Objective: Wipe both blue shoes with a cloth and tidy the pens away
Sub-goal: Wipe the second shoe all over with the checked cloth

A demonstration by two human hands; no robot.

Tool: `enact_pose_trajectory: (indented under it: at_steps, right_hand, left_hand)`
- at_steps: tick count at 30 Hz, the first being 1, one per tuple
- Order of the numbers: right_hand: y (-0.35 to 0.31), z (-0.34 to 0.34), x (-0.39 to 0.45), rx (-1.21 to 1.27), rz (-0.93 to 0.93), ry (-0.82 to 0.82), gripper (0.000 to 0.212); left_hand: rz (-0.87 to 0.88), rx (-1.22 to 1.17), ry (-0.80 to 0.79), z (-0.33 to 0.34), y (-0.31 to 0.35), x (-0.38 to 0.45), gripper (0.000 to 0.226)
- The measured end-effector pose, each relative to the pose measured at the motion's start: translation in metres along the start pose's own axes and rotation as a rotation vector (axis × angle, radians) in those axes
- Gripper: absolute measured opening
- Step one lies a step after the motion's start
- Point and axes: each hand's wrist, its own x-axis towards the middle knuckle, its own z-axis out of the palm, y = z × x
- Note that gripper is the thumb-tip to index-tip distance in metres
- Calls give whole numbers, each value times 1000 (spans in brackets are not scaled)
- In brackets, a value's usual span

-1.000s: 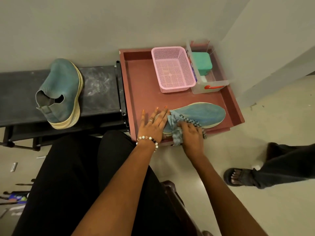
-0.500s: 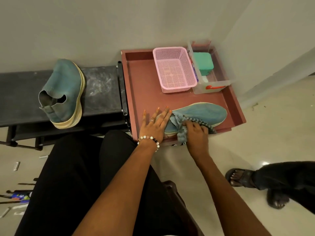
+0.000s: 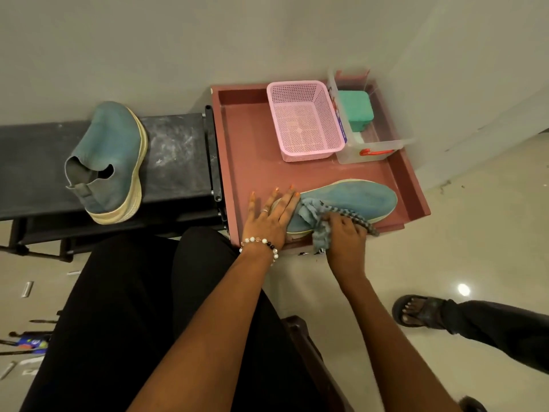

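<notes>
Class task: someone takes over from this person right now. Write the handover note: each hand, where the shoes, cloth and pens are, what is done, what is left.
Left hand: flat, fingers straight, steadying the shoe in the tray at its heel end.
Right hand: grips the cloth against that shoe's side.
Red tray also holds a pink basket and a clear box.
Second shoe lies on the black bench, untouched now.
Pens seem to lie on the floor, far left.
Done: nothing finished.
Left: finish this shoe, wipe the other, tidy the pens.

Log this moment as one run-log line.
step: wiping shoe in tray | left hand: flat, steadying heel | right hand: gripping cloth on shoe | other shoe: on bench, untouched
</notes>
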Motion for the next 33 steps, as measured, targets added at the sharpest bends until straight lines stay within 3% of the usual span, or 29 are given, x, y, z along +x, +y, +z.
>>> enact_pose_trajectory:
  at_steps: [2,4,8,11,14,16,18,20,22,25,29,31,33]
  right_hand:
    - [-34,5,-4,90,117,20,49]
    - [-67,11,-10,191,109,6,50]
    - [-46,1,-13,254,-36,-188,90]
    - [-1,-10,-6,33,-66,-101,64]
    - [-9,-8,-2,42,88,-26,49]
    - [-45,0,-6,112,161,-45,49]
    - [-71,3,-13,238,118,-75,55]
    - [-65,-4,-13,359,59,-180,68]
    - [-34,-7,-8,317,-27,-269,86]
    - [10,-8,-1,152,-59,-182,67]
    - [-27,1,4,213,202,-47,48]
    - [-62,6,-5,309,201,-64,48]
    - [-69,6,-14,370,110,-152,67]
  left_hand:
    - [7,2,-24,-1,0,-1,84]
    - [4,11,-26,-3,-1,-2,84]
    - [9,-17,-33,-1,-3,-2,85]
    - [12,-29,-32,-2,-2,1,88]
    - [17,-6,-34,-3,0,-1,90]
    - [9,-11,-37,-5,-1,-2,87]
    - [3,-2,-40,-4,-2,-3,94]
    - [7,-9,-42,-4,-3,-3,96]
    - [13,-51,-71,-5,-2,-3,88]
    - [29,-47,-76,-7,-2,-1,90]
    - [25,-46,-62,-4,-1,-2,87]
    - [16,-35,-45,-5,-2,-3,85]
    - [22,-9,-38,-6,-3,-4,89]
